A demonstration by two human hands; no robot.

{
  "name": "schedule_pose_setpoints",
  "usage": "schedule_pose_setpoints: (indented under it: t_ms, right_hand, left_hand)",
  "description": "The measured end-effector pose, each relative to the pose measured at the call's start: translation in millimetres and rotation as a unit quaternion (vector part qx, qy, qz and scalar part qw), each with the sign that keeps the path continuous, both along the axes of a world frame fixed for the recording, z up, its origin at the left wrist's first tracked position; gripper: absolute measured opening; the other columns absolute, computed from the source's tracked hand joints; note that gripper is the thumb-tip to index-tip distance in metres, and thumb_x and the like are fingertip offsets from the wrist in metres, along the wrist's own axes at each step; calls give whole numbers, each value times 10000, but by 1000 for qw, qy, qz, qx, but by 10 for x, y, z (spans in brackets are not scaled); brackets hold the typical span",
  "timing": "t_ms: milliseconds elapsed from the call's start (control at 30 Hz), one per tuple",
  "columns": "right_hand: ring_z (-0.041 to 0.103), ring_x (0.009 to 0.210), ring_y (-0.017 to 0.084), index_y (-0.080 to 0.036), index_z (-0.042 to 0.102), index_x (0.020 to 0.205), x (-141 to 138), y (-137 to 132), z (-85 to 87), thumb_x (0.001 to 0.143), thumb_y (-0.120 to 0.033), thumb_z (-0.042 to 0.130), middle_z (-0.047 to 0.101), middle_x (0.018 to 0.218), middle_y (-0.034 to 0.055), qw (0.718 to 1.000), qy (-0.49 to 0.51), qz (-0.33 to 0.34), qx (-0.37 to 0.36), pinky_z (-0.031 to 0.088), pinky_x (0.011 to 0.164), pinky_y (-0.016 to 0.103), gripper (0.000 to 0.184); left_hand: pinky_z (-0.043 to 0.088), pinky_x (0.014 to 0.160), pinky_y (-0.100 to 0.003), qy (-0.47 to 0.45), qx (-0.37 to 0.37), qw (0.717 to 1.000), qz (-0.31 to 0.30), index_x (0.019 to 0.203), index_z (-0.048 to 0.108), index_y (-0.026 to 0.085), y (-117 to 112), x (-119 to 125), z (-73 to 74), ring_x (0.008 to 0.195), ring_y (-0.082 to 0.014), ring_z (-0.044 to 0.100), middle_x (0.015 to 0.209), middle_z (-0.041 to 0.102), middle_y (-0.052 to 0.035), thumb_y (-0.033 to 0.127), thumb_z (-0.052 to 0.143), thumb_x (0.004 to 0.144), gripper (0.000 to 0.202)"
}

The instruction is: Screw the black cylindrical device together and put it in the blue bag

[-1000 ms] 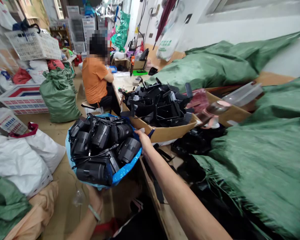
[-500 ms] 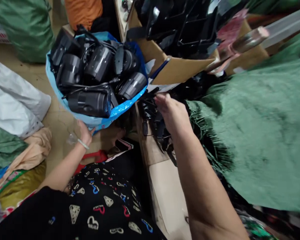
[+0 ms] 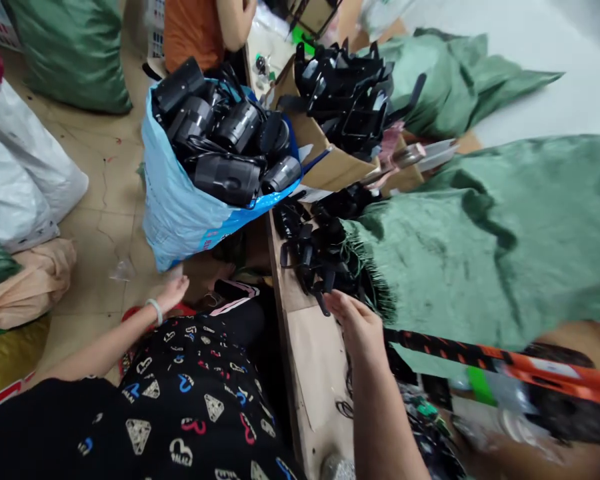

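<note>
My right hand [image 3: 357, 323] is over the wooden bench, its slightly bent fingers reaching the near edge of a pile of black plastic pieces [image 3: 307, 250]. The fingertips meet a dark strip there; I see no piece clearly held. My left hand [image 3: 173, 293], a pale bracelet on its wrist, is open and holds nothing, just below the bottom of a blue plastic bag [image 3: 180, 230]. Several black cylindrical housings [image 3: 227, 179] with cables fill that bag. Behind the pile, a cardboard box [image 3: 340, 170] is heaped with black plastic brackets [image 3: 350, 100].
Green sacking [image 3: 480, 240] covers the right side. An orange-and-black long tool [image 3: 545, 370] lies in front of it. White sacks [image 3: 25, 160] and a green sack [image 3: 75, 53] stand on the left floor. Another person in orange [image 3: 193, 33] sits beyond the bag.
My right hand has come back towards me along the pile to its near edge. My left hand has dropped away from the blue bag. The view has tilted upwards.
</note>
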State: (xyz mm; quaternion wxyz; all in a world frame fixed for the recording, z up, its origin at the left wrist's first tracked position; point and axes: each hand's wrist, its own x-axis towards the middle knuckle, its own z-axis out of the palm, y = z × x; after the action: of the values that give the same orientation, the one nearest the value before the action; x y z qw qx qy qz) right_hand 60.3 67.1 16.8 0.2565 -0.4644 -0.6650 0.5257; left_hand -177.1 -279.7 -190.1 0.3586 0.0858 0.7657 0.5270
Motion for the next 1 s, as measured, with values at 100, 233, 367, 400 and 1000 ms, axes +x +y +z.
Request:
schedule_pose_setpoints:
  t_ms: [100,233,367,400,1000]
  right_hand:
    - [779,882,301,-129,787,986,177,-198,-123,657,-702,827,804,907,148,994,-61,4,90,615,919,515,662]
    - [739,997,333,-143,789,976,291,-452,-309,694,-671,777,794,1018,176,975,-127,32,182,552,1015,549,598]
    - [680,1123,333,-192,789,977,252,-630,-549,724,-612,728,763,1120,166,955,-165,96,228,490,1094,510,494]
    - [670,1136,327,-199,784,982,236,-660,-612,741,-604,707,754,1137,162,950,-171,112,234,478,1107,495,477]
    - [479,1439,412,-156,588,1417,217,-996,-1101,867,-653,639,529,1523,226,923,-197,150,294,381,1193,670,744]
  left_hand:
    - [543,1030,-429,-12,-44,998,-51,1202,703,120,-172,316,-187,1100,-304,713,1145,767,-188,582,605,930,544]
    - [537,1034,-449,-10,-64,993,-102,1161,711,111,-234,492,-363,1055,-254,723,1106,768,-148,459,607,986,403]
    - [522,1064,-467,18,-62,988,-137,1221,683,135,-141,476,-441,1129,-238,698,1198,735,-120,440,593,1030,370]
    - [519,1069,-473,26,-61,987,-144,1228,678,139,-111,467,-448,1144,-239,691,1213,728,-118,439,590,1035,367]
    - [561,1028,-494,258,-28,890,-374,1314,629,149,2085,-163,135,1194,-268,646,1348,631,-138,389,663,1005,393]
